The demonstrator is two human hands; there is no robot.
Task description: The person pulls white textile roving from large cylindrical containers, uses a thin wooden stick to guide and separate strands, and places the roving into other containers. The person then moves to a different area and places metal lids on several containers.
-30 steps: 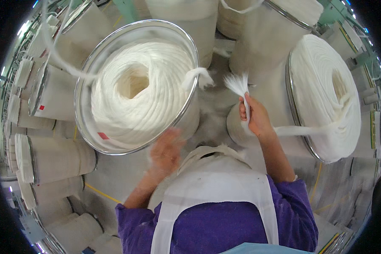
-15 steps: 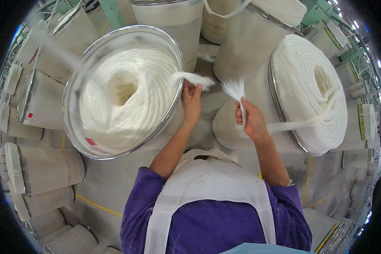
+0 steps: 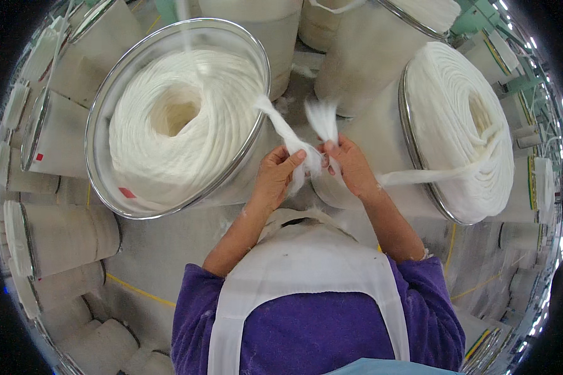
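The left hand (image 3: 274, 176) pinches a loose white fibre strand (image 3: 283, 129) from the round, metal-rimmed, cream can (image 3: 228, 190); the right hand (image 3: 351, 167) grips a frayed white fibre tuft (image 3: 322, 120), apparently trailing to the bulging white coil (image 3: 447, 119); both ends are held close, seemingly not yet joined.

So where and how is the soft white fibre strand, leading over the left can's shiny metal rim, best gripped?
Pinch the soft white fibre strand lightly near its loose end, probably best from the person's side, as the left hand does: past the shiny metal rim it runs through open air, narrow and fraying.
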